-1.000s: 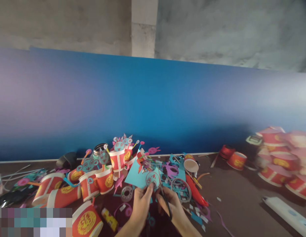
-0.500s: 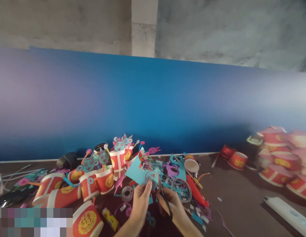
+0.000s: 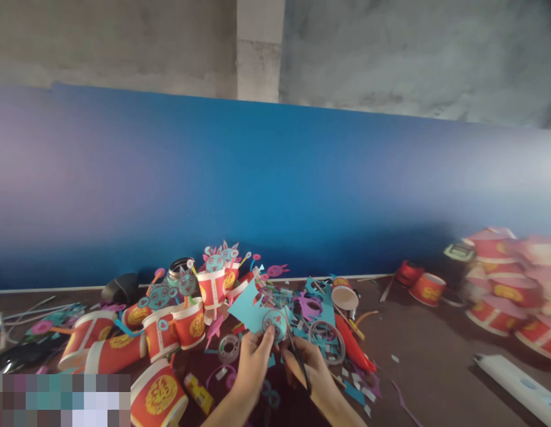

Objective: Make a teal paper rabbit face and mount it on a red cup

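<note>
By the fingers (image 3: 268, 335) of the left hand (image 3: 252, 363), blue paper (image 3: 247, 308) is clamped; scissors (image 3: 298, 357) are gripped by the right hand (image 3: 311, 363). Over the tabletop (image 3: 429, 356), the paper has been turned slightly, apparently offering fresh edge for cutting.

Beyond the left hand (image 3: 254, 357), a blue panel (image 3: 266, 190) is seen; right of the right hand (image 3: 316, 366), a long white object (image 3: 515, 385) is laid.

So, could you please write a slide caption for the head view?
Left hand grips blue paper bearing a drawn face; right hand holds scissors beside it, near red cups.
</note>
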The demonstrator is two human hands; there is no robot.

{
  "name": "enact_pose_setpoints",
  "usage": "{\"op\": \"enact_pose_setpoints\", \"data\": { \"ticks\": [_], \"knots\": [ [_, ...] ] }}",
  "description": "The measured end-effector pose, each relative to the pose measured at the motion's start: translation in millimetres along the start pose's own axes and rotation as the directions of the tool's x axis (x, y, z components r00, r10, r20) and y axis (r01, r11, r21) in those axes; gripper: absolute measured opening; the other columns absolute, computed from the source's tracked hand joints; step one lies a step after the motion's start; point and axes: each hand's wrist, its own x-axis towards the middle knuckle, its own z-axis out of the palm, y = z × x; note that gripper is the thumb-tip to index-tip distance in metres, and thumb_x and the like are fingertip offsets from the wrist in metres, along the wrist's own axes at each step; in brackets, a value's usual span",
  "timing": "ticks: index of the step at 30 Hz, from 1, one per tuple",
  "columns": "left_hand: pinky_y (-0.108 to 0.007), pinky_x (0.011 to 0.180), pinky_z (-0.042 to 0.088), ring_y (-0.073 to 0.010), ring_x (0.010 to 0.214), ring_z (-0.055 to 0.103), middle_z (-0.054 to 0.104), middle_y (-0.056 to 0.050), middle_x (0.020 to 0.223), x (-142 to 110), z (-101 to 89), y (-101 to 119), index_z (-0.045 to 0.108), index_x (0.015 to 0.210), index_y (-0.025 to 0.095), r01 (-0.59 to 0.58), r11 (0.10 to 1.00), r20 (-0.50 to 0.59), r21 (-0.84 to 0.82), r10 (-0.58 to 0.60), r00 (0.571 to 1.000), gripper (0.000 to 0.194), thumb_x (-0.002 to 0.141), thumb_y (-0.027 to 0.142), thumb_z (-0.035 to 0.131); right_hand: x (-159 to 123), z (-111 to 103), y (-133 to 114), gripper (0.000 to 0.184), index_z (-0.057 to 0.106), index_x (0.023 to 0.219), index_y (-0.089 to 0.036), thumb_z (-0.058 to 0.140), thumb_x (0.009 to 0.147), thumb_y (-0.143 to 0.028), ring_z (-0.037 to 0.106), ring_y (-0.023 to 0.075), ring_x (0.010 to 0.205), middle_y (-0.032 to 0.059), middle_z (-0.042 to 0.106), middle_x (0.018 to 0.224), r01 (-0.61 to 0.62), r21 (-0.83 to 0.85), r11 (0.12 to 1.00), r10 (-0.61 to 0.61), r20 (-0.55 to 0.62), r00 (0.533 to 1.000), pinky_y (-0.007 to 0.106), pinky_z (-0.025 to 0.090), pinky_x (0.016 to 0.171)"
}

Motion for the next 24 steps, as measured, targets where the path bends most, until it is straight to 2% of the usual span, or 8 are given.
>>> {"op": "enact_pose_setpoints", "data": {
  "ticks": [9,14,20,24],
  "knots": [
    [-0.023,0.053,0.033,-0.0113,0.052,0.042,0.05,0.002,0.052,2.3,-2.1,-5.1,0.055,0.059,0.014,0.036,0.999,-0.015,-0.035,-0.036,0.999,0.048,0.069,0.061,0.061,-1.0,1.2,-3.8,0.044,0.054,0.067,-0.016,0.066,0.067,-0.059,0.037,0.0059,0.031,-0.006,0.046,0.037,-0.012,0.002,1.0,0.012,0.001,1.0,0.017,0.026,0.032],
    [-0.023,0.052,0.034,-0.0117,0.051,0.044,0.051,0.001,0.051,0.0,-1.0,-3.5,0.053,0.056,0.016,0.035,0.999,-0.05,-0.032,-0.037,0.998,0.048,0.072,0.06,0.058,-1.3,0.6,-1.4,0.046,0.053,0.067,-0.016,0.065,0.067,-0.06,0.039,0.0063,0.031,-0.0053,0.048,0.037,-0.042,-0.001,0.999,0.042,0.012,0.999,0.017,0.027,0.033],
    [-0.023,0.049,0.029,-0.0096,0.047,0.038,0.044,0.003,0.046,0.7,0.2,1.6,0.049,0.049,0.016,-0.003,1.0,0.031,0.027,0.002,1.0,0.053,0.071,0.063,0.056,-0.5,-1.0,2.5,0.047,0.054,0.074,-0.015,0.065,0.067,-0.06,0.043,0.0074,0.033,-0.0045,0.052,0.041,-0.019,0.016,1.0,0.019,-0.007,1.0,0.018,0.033,0.036],
    [-0.023,0.047,0.026,-0.0091,0.046,0.035,0.042,0.004,0.046,2.7,-0.9,1.5,0.047,0.05,0.017,0.032,0.999,0.031,0.015,-0.033,0.999,0.053,0.069,0.065,0.058,0.6,-2.1,2.9,0.047,0.056,0.073,-0.014,0.065,0.067,-0.061,0.04,0.0063,0.031,-0.0056,0.049,0.038,-0.027,0.009,1.0,0.027,0.0,1.0,0.017,0.03,0.034]
  ]
}}
